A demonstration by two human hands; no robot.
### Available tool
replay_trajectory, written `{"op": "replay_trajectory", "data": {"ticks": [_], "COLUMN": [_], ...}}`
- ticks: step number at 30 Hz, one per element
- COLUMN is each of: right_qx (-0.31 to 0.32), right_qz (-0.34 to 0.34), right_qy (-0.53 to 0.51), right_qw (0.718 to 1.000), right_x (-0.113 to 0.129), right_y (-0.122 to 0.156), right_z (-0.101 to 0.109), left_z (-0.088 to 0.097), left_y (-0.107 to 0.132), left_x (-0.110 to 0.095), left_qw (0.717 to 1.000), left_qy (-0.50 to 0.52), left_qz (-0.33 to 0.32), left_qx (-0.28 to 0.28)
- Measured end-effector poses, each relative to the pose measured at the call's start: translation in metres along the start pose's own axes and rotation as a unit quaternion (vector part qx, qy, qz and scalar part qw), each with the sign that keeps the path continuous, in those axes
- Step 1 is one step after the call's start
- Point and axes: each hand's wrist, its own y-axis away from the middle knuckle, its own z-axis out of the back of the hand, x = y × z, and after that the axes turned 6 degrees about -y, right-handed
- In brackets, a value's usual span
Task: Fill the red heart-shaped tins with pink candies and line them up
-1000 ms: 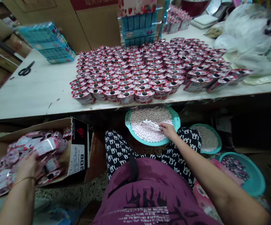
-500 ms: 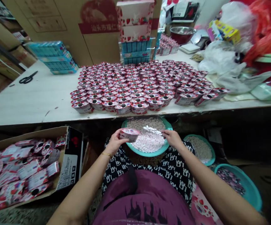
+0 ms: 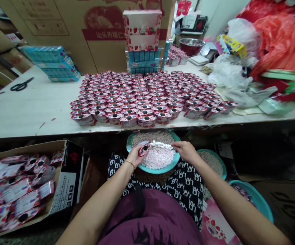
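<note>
My left hand (image 3: 134, 157) is wrapped round a small red and pink printed box (image 3: 144, 149), tilted so that its round dark hole faces right. My right hand (image 3: 186, 150) pinches the end of a narrow scoop, itself mostly hidden under a row of white pellet candies (image 3: 162, 145). The scoop's far end meets the box near its hole; whether any candy is inside I cannot see. Below both hands stands a turquoise basin (image 3: 163, 170) full of loose white and pale pink candies (image 3: 157, 159), between my knees.
Many upright boxes (image 3: 129, 119) crowd the white table (image 3: 35, 119) above. Left lies a carton (image 3: 60, 170) of flat-lying boxes. Scissors (image 3: 21, 84), blue packs (image 3: 52, 64) and plastic bags (image 3: 226, 73) rest on the table. More turquoise basins (image 3: 262, 200) stand at right.
My left hand has turned the box so its hole shows towards the scoop. The loaded scoop and the box have come together. The whole view has shifted slightly.
</note>
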Motion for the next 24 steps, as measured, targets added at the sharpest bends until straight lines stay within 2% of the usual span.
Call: {"op": "replay_trajectory", "data": {"ticks": [2, 6, 11, 14, 16, 19, 22, 24], "right_qx": [0.024, 0.070, 0.087, 0.078, 0.069, 0.052, 0.056, 0.062], "right_qz": [-0.005, 0.012, 0.047, 0.090, 0.088, 0.029, -0.033, -0.047], "right_qy": [0.091, 0.234, 0.285, 0.283, 0.282, 0.279, 0.216, 0.173], "right_qw": [0.996, 0.970, 0.953, 0.952, 0.953, 0.958, 0.974, 0.982], "right_x": [0.016, 0.052, 0.089, 0.098, 0.088, 0.050, 0.011, -0.003], "right_y": [0.003, 0.002, -0.005, -0.006, -0.004, -0.002, -0.005, -0.011], "right_z": [0.003, 0.007, 0.003, 0.008, 0.014, 0.010, -0.025, -0.060], "left_z": [-0.006, -0.015, -0.017, -0.018, -0.017, -0.011, 0.000, 0.008], "left_y": [-0.001, 0.000, -0.003, -0.004, -0.004, -0.002, 0.001, 0.002], "left_x": [0.005, 0.013, 0.017, 0.015, 0.012, 0.004, -0.006, -0.012], "left_qw": [0.999, 0.994, 0.992, 0.992, 0.991, 0.980, 0.962, 0.963], "left_qy": [0.042, 0.100, 0.109, 0.097, 0.078, 0.036, 0.004, 0.013], "left_qz": [0.020, 0.015, -0.004, -0.028, -0.061, -0.148, -0.214, -0.217], "left_qx": [-0.022, -0.048, -0.061, -0.078, -0.087, -0.128, -0.171, -0.159]}}
